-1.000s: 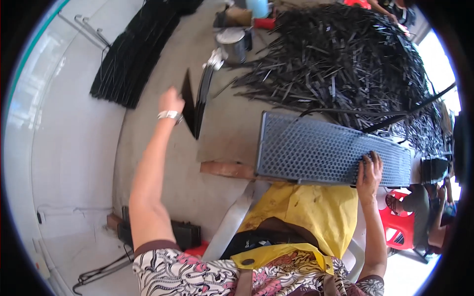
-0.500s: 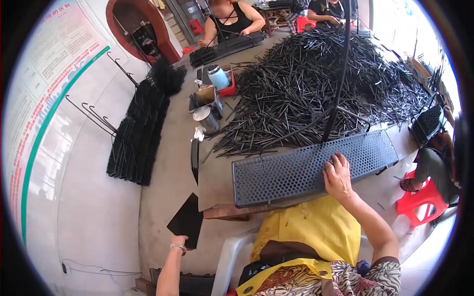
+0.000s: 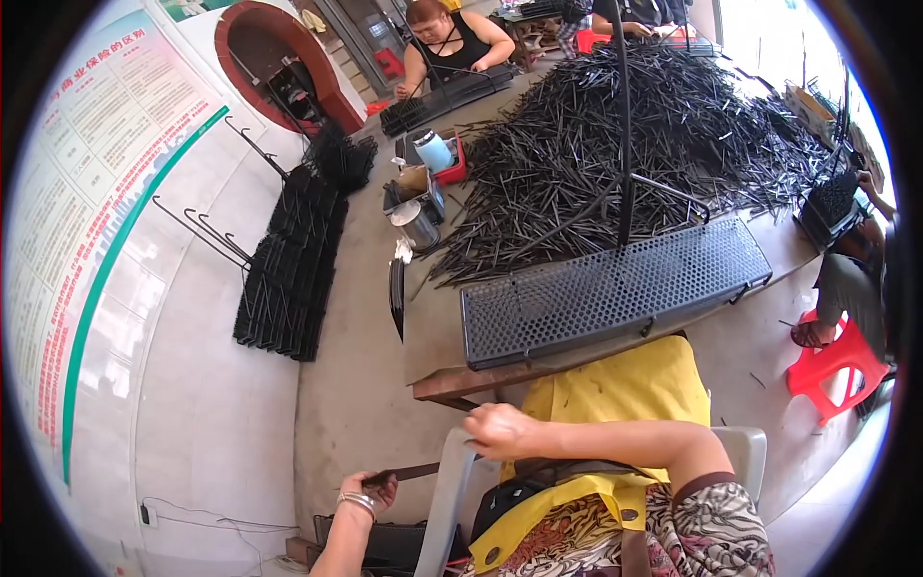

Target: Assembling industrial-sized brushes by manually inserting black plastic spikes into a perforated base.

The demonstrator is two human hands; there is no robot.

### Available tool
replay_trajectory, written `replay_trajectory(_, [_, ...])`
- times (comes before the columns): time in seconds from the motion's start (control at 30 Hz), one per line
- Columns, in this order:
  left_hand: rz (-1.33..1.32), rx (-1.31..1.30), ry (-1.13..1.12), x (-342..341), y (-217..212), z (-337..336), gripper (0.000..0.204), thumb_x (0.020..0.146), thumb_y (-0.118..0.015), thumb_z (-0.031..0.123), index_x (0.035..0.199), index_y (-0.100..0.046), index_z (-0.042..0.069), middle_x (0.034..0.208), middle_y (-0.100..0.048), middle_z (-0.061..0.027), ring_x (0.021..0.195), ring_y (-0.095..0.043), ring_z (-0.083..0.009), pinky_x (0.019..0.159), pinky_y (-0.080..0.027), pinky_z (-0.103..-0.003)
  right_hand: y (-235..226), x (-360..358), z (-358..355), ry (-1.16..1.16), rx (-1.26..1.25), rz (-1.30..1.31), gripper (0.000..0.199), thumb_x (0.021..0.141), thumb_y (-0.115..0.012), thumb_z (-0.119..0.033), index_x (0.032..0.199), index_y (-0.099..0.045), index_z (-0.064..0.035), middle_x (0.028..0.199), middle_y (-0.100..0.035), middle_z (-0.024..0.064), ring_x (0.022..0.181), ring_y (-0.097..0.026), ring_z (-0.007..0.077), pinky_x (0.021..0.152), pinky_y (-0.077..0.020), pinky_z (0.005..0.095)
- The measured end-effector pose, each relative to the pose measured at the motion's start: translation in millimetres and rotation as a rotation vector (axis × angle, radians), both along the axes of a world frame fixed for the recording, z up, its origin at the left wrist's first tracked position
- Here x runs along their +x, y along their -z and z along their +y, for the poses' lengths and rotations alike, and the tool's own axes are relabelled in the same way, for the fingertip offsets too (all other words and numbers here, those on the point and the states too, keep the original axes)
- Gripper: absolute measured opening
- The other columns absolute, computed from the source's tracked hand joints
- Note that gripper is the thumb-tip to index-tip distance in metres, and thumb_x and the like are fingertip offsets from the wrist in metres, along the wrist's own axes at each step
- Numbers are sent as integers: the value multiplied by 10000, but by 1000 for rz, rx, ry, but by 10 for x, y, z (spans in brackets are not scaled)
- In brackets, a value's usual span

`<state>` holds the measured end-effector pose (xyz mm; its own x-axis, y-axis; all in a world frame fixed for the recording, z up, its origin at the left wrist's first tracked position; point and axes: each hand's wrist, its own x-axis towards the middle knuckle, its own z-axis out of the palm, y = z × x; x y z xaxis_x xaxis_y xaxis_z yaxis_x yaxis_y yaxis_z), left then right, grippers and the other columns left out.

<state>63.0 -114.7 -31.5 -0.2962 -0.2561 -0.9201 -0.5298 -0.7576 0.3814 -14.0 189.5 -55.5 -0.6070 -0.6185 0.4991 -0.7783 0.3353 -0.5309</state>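
A thin black sheet, almost edge-on, is in my left hand, low beside the chair. Its far end passes behind the pale chair armrest. My right hand is closed in a fist at the top of that armrest; what its fingers hold, if anything, is hidden. On the table edge in front of me lies a long black perforated tray, untouched by either hand. Behind it spreads a big heap of thin black strips.
Dark bristly racks with hooked rods lean along the left wall. A metal cup and a blue container stand at the table's left side. Co-workers sit across and to the right, near a red stool. A dark rod rises behind the tray.
My right hand has left the perforated tray and come down left to the armrest. My left hand has shifted slightly right and down, and the black sheet has turned from broadside to edge-on.
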Motion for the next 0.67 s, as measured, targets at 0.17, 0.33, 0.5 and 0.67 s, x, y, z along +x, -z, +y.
replay_trajectory(0.17, [115,75,111,189,-378,188,282,756,-420,129,889,-500,-107,790,-568,-243,683,-560,-330,583,-498,-355,30,25,-608,-206,76,31,342,627,-658,-258,750,-509,24,681,-569,203,681,-566,375,640,-462,443])
replay_trajectory(0.33, [138,14,280,167,-812,386,313,742,-442,138,903,-515,-120,797,-579,-234,695,-571,-316,615,-494,-366,-130,214,-903,-350,101,-72,326,634,-655,-263,736,-525,17,640,-571,189,683,-574,372,624,-462,446])
replay_trajectory(0.5, [129,-212,514,47,-1269,617,366,758,-443,227,942,-524,-78,787,-594,-232,688,-585,-330,614,-498,-400,-149,130,-1058,-326,82,-273,271,677,-633,-227,779,-524,-1,679,-570,172,687,-568,368,593,-454,450])
replay_trajectory(0.67, [630,-303,961,-134,-1564,487,714,808,-391,562,1124,-452,-75,930,-573,-311,794,-602,-409,746,-456,-577,-491,-5,-868,-171,-100,-295,188,698,-594,-201,767,-577,-26,666,-577,203,682,-569,384,608,-456,463])
